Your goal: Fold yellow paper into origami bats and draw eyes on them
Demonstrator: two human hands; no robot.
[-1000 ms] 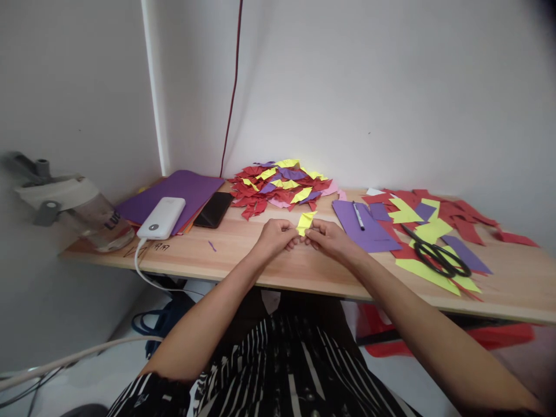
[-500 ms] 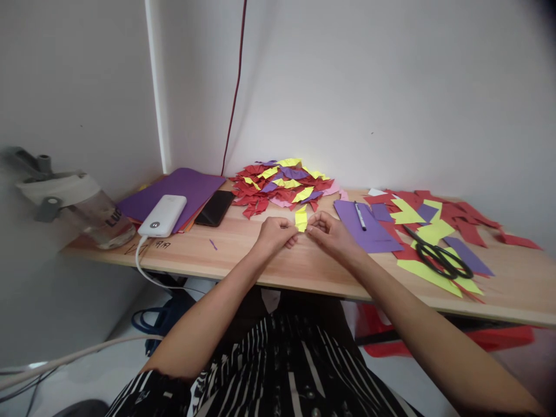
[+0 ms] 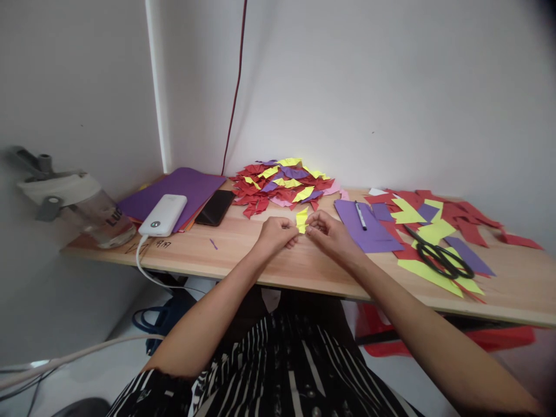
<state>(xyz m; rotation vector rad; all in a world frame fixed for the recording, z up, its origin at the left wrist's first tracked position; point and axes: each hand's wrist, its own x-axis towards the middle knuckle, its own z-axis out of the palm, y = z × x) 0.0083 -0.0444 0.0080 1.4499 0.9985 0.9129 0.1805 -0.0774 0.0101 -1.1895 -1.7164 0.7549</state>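
A small creased yellow paper piece (image 3: 302, 219) is held upright between my two hands, over the wooden table (image 3: 243, 255). My left hand (image 3: 278, 233) pinches its lower left edge, fingers curled. On the other side, my right hand (image 3: 326, 230) grips its right edge between thumb and fingers. Just behind them lies a heap of folded red, yellow, purple and pink papers (image 3: 289, 182).
Black scissors (image 3: 443, 259) rest on cut paper scraps (image 3: 473, 223) at the right. A pen (image 3: 360, 215) lies on purple paper (image 3: 377, 238). To the left are a phone (image 3: 215, 207), a white power bank (image 3: 164, 215), purple sheets (image 3: 191, 180) and a bottle (image 3: 98, 217).
The yellow paper has tilted slightly between my fingers, and its visible shape differs a little. Both hands have stayed in nearly the same place.
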